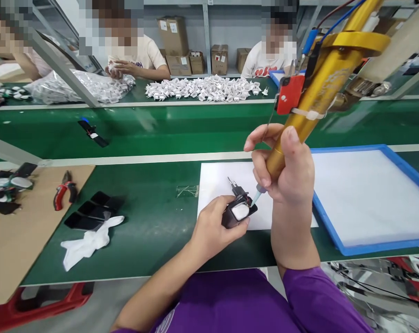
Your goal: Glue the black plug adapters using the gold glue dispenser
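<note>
My left hand [212,226] grips a small black plug housing [237,210] with two metal pins sticking up and a white part showing inside it. My right hand [287,169] is wrapped around a long gold glue dispenser [320,83] that hangs tilted from the upper right, with a red switch and blue and red wires near its top. The pale nozzle tip [256,198] touches the housing's right edge. Both are held just above a white sheet [218,182] on the green bench [154,222].
A blue-framed white tray [368,194] lies to the right. Left of my hands lie black housings [91,210], a white cloth glove [88,243] and red pliers [64,190] on a brown board. Beyond the belt, people sit behind heaps of white plug parts [205,88].
</note>
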`<state>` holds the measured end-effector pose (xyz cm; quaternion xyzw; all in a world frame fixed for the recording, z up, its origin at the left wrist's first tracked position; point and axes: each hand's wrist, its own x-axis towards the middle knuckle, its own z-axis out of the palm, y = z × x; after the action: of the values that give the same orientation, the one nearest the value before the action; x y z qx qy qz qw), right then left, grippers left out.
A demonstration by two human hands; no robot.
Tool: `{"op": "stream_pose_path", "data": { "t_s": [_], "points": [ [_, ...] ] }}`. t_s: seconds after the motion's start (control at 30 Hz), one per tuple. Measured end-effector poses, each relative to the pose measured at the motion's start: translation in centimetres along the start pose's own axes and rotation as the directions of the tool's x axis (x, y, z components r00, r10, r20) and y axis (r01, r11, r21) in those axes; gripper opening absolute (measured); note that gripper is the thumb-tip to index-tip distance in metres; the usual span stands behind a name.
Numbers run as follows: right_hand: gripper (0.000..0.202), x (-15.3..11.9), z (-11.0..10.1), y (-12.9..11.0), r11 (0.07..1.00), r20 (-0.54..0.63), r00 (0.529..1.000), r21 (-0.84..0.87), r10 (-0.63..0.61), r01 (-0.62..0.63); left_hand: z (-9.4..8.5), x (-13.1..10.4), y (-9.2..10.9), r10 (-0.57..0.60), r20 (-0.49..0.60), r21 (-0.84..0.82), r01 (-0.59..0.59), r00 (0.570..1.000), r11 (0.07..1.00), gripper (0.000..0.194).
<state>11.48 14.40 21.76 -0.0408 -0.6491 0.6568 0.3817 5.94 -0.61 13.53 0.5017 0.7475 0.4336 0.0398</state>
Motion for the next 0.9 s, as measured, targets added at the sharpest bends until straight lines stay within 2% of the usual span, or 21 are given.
{"op": "stream_pose_path", "data": {
  "t_s": [0.23, 0.47, 0.63, 0.77, 0.9],
  "points": [
    [0.041, 0.0, 0.0, 0.2, 0.999, -0.039, 0.999, 0.045, -0.002, 0.004, -0.2, 0.0, 0.5, -0.038, 0.007, 0.045, 0.037, 0.999, 0.998, 0.031],
    [0.044, -0.1, -0.1, 0.3, 0.999, -0.011, 1.000, -0.046, -0.010, 0.010, -0.1, 0.1, 0.4, -0.076, 0.031, 0.039, 0.074, 0.997, 0.996, 0.030],
    [0.046, 0.0, -0.3, 0.2, 0.996, 0.015, 1.000, -0.082, 0.021, -0.020, 1.4, 0.3, 0.2, -0.134, 0.052, 0.018, 0.133, 0.990, 0.991, 0.031],
    [0.043, -0.2, 0.1, 0.2, 0.998, -0.029, 1.000, -0.058, -0.003, 0.001, 2.8, 0.5, 0.5, -0.114, 0.033, -0.026, 0.115, 0.993, 0.993, 0.031],
    [0.041, -0.5, 0.6, -0.1, 0.996, -0.060, 0.998, -0.088, -0.012, 0.007, 3.5, 0.7, 0.9, -0.058, -0.034, -0.004, 0.058, 0.998, 0.998, 0.030]
  ]
}}
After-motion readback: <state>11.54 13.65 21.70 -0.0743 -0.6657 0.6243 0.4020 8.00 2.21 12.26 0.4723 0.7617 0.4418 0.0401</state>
